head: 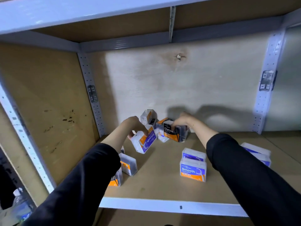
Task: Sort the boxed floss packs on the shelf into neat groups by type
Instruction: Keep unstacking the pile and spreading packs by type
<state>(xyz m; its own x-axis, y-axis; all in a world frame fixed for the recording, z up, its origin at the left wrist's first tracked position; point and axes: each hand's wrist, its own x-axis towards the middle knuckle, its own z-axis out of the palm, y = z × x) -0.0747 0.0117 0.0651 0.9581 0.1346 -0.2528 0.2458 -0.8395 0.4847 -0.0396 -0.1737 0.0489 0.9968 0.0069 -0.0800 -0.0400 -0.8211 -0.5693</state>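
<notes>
Nearest us, two black sleeves (91, 176) reach in over the shelf board (162, 190), which is brown with a pale metal front edge. Near the right of the board we count two standing Smooth packs (193, 171), one just behind the other. Farther right are two clear-and-blue packs (257, 151), partly hidden by the right sleeve. Just beside the left sleeve stand two dark packs (128, 163) with orange labels, and we cannot tell whether more hide behind it. At the far middle lies a small heap (147, 116) that we cannot count. The left hand (136, 126) grips a tilted Smooth pack (145, 141), fingers curled over its top edge. The right hand (180, 122) curls its fingers over a Charcoal pack (172, 132) at the heap's front.
</notes>
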